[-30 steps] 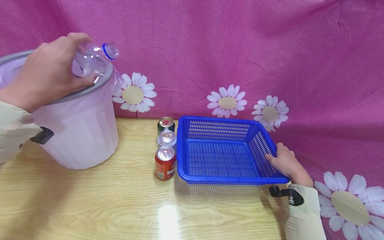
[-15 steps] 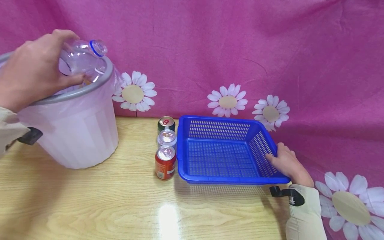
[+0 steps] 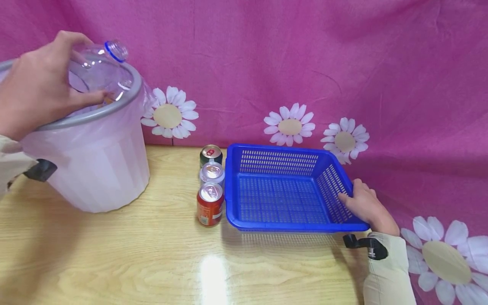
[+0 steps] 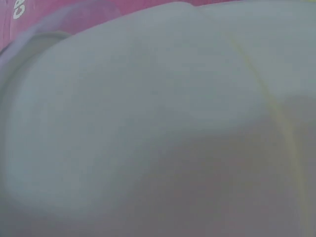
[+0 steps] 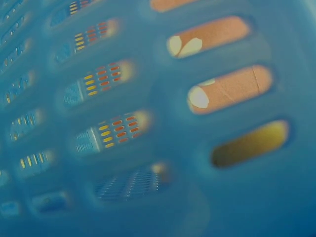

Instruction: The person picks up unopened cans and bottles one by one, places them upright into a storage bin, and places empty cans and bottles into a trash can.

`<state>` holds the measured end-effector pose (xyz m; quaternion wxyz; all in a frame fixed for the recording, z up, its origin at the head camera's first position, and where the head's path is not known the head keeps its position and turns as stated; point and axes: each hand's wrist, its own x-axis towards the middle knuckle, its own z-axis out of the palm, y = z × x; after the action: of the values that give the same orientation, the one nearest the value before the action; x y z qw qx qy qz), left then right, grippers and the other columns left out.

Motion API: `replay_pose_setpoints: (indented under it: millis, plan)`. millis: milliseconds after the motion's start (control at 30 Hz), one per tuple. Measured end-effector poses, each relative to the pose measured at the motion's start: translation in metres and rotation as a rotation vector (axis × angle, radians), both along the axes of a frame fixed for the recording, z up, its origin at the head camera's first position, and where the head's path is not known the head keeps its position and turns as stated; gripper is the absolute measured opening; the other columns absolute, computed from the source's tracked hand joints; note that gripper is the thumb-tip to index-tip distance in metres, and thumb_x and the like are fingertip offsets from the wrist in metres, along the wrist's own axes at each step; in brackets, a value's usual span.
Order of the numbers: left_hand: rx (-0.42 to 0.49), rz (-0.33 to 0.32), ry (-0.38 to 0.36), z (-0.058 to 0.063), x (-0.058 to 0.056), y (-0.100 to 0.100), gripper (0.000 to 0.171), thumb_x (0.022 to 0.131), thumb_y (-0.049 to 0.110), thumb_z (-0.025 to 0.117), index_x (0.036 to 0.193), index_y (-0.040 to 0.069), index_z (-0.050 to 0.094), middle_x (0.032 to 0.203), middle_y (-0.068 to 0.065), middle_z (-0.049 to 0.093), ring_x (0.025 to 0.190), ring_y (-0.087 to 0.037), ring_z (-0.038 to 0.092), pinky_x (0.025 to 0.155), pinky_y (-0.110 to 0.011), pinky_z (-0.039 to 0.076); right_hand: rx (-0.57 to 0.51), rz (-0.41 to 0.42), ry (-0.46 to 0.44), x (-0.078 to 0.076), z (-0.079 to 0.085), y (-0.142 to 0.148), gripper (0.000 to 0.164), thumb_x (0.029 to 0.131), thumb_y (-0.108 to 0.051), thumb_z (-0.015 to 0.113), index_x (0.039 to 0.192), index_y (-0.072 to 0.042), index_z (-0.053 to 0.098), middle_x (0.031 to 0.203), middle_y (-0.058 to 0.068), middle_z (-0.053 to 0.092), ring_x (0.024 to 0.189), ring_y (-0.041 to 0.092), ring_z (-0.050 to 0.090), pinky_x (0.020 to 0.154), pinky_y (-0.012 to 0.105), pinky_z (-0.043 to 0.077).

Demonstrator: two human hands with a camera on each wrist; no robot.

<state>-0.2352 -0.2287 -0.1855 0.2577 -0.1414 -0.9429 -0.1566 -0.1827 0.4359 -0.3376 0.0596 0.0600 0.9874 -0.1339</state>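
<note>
A clear plastic bottle (image 3: pixel 101 70) with a blue ring at its neck is in my left hand (image 3: pixel 42 84), thumb on the near side and fingers on the far side. It lies tilted over the mouth of the white bin (image 3: pixel 99 165), its neck up and to the right. My right hand (image 3: pixel 370 207) grips the right rim of the blue plastic basket (image 3: pixel 297 228), thumb inside. Only the basket's slotted wall (image 5: pixel 168 133) fills the right wrist view. In the left wrist view, a blurred pale surface (image 4: pixel 123 89) hides the hand.
A red can (image 3: pixel 209 212), a pale can (image 3: pixel 212 173) and a dark can (image 3: pixel 211 155) stand in a row against the basket's left side. The bin has a grey rim (image 3: pixel 91 115) and a clear liner. Behind the wooden table (image 3: pixel 152 262) hangs a pink flowered cloth (image 3: pixel 236 72).
My left hand has moved left and slightly up with the bottle, further over the bin. The bottle's neck now tips higher. The right hand and the basket stay in place.
</note>
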Motion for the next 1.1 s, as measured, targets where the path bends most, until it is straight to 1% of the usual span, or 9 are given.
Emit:
replay_pose_setpoints:
  millis: [67, 233, 333, 533, 633, 833, 967, 1100]
  plan:
    - [0.003, 0.014, -0.031, 0.001, -0.001, -0.001, 0.092, 0.076, 0.035, 0.081, 0.147, 0.013, 0.028, 0.128, -0.034, 0.052, 0.107, -0.057, 0.051, 0.091, -0.068, 0.039, -0.002, -0.001, 0.001, -0.001, 0.001, 0.0, 0.063, 0.096, -0.04, 0.049, 0.129, 0.012, 0.033, 0.112, 0.03, 0.048, 0.103, 0.049, 0.044, 0.084, 0.061, 0.042]
    - [0.005, 0.018, -0.074, 0.002, -0.001, -0.002, 0.091, 0.076, 0.038, 0.08, 0.147, 0.011, 0.029, 0.125, -0.038, 0.053, 0.106, -0.058, 0.05, 0.089, -0.067, 0.038, 0.003, -0.002, 0.005, -0.001, 0.001, 0.0, 0.062, 0.096, -0.041, 0.05, 0.126, 0.011, 0.035, 0.109, 0.029, 0.049, 0.1, 0.048, 0.049, 0.081, 0.058, 0.046]
    - [0.008, 0.016, -0.107, 0.002, -0.002, -0.002, 0.092, 0.076, 0.039, 0.079, 0.147, 0.011, 0.028, 0.123, -0.041, 0.053, 0.105, -0.059, 0.05, 0.089, -0.066, 0.038, 0.004, -0.004, 0.002, -0.001, 0.001, 0.001, 0.062, 0.096, -0.041, 0.049, 0.127, 0.01, 0.034, 0.11, 0.029, 0.049, 0.1, 0.047, 0.048, 0.081, 0.058, 0.046]
    - [0.003, 0.018, -0.15, 0.001, -0.003, -0.004, 0.092, 0.077, 0.039, 0.079, 0.148, 0.01, 0.027, 0.12, -0.043, 0.053, 0.104, -0.059, 0.05, 0.088, -0.066, 0.038, 0.009, 0.0, 0.002, 0.0, 0.0, 0.001, 0.061, 0.096, -0.041, 0.049, 0.127, 0.01, 0.035, 0.109, 0.028, 0.049, 0.1, 0.047, 0.048, 0.08, 0.057, 0.046]
    - [0.005, 0.017, -0.169, 0.0, -0.006, -0.005, 0.092, 0.077, 0.041, 0.078, 0.148, 0.011, 0.028, 0.121, -0.043, 0.053, 0.105, -0.057, 0.05, 0.088, -0.065, 0.038, 0.004, -0.003, -0.005, 0.0, 0.001, 0.001, 0.062, 0.096, -0.041, 0.049, 0.127, 0.01, 0.034, 0.11, 0.028, 0.049, 0.1, 0.047, 0.048, 0.08, 0.057, 0.046]
    - [0.01, 0.029, -0.235, -0.003, -0.011, -0.009, 0.093, 0.078, 0.046, 0.076, 0.15, 0.017, 0.025, 0.124, -0.04, 0.052, 0.108, -0.055, 0.05, 0.087, -0.062, 0.037, 0.007, 0.005, 0.001, 0.001, 0.001, 0.001, 0.062, 0.096, -0.041, 0.049, 0.126, 0.011, 0.035, 0.109, 0.029, 0.049, 0.1, 0.048, 0.047, 0.08, 0.058, 0.044]
    - [0.015, 0.032, -0.28, -0.004, -0.013, -0.01, 0.093, 0.079, 0.042, 0.076, 0.151, 0.017, 0.023, 0.127, -0.041, 0.05, 0.109, -0.056, 0.048, 0.088, -0.062, 0.036, 0.01, 0.007, 0.016, 0.0, 0.0, 0.001, 0.059, 0.096, -0.039, 0.05, 0.124, 0.011, 0.037, 0.108, 0.029, 0.05, 0.099, 0.048, 0.049, 0.079, 0.057, 0.045]
    - [0.025, 0.018, -0.325, -0.005, -0.014, -0.011, 0.091, 0.079, 0.033, 0.078, 0.15, 0.016, 0.024, 0.129, -0.041, 0.049, 0.109, -0.056, 0.048, 0.088, -0.061, 0.035, 0.008, 0.009, 0.02, 0.0, -0.001, 0.001, 0.058, 0.095, -0.038, 0.05, 0.123, 0.011, 0.037, 0.107, 0.028, 0.05, 0.099, 0.048, 0.049, 0.079, 0.056, 0.045]
